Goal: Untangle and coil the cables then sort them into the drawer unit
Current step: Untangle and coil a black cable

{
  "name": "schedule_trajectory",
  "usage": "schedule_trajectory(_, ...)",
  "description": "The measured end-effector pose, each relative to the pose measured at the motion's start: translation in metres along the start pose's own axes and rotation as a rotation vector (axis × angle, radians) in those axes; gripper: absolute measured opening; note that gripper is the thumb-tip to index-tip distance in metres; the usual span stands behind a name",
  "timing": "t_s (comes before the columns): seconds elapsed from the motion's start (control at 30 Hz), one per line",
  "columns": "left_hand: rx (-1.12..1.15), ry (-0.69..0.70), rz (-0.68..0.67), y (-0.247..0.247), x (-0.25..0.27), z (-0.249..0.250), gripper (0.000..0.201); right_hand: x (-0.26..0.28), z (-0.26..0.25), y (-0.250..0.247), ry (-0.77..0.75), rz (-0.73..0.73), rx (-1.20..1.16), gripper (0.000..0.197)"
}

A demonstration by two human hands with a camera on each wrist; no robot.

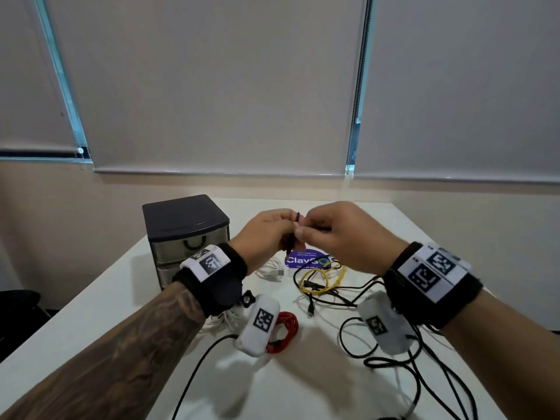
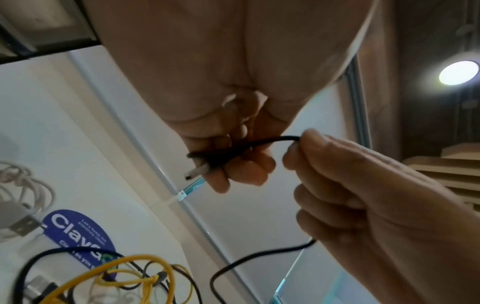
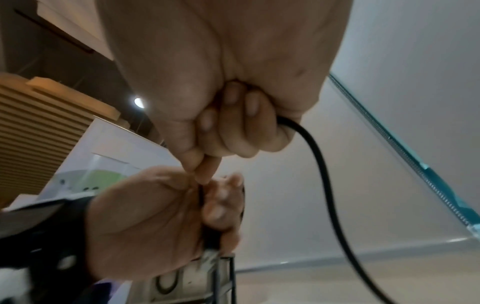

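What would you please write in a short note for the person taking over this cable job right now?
Left hand grips a small bundle of the black cable, plug end hanging out. Right hand pinches the same cable, feeding the next loop. Drawer unit stands closed at the table's far left. Red cable lies coiled; white cable looks bundled. Left: finish this coil, untangle the yellow cable from the black ones, put everything in drawers.

Left hand [image 1: 266, 234]: clasps a small black cable coil [image 1: 290, 237] above the table.
Right hand [image 1: 336, 234]: pinches that cable beside it.
Below the grip: yellow cable [image 1: 321, 278].
Left of grip: drawer unit [image 1: 185, 234].
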State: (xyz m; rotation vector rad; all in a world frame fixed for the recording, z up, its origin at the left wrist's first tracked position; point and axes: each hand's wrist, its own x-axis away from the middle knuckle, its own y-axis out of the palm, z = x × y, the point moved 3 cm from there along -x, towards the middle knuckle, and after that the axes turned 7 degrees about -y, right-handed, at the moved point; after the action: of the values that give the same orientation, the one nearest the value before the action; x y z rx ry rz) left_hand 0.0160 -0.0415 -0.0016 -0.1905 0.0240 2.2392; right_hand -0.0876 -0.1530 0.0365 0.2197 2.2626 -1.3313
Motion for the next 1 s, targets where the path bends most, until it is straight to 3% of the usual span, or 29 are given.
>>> schedule_trajectory(0.23,0.100,-0.139,-0.178,0.010,0.012,-0.001,0.029,-0.005,0.023,-0.010,0.069,0.166,-0.126,0.015)
schedule_trajectory(0.4,0.352,-0.103,-0.252,0.009,0.016,0.009,0.025,-0.005,0.044,0.000,0.189,0.274,-0.370,0.016)
schedule_trajectory(0.5,0.637,-0.002,-0.132,0.001,0.011,0.018,0.022,0.000,0.051,0.023,0.257,0.198,-0.438,0.019)
schedule_trajectory(0.6,0.743,0.078,0.066,-0.018,0.000,0.014,0.021,0.013,0.042,0.049,0.227,0.036,-0.374,0.022)
schedule_trajectory(0.77,0.652,0.092,0.230,-0.029,-0.006,-0.008,0.020,0.019,0.013,0.047,0.115,-0.063,-0.134,0.025)
schedule_trajectory(0.87,0.523,0.122,0.284,-0.035,-0.004,-0.011,0.019,0.022,0.002,0.037,0.073,-0.041,-0.151,0.020)
schedule_trajectory(0.93,0.307,0.126,0.271,-0.032,-0.001,-0.012,0.018,0.020,-0.005,0.029,0.032,0.008,-0.190,0.017)
schedule_trajectory(1.0,0.077,0.108,0.159,-0.018,0.003,-0.014,0.017,0.015,-0.008,0.018,0.002,0.091,-0.204,0.014)
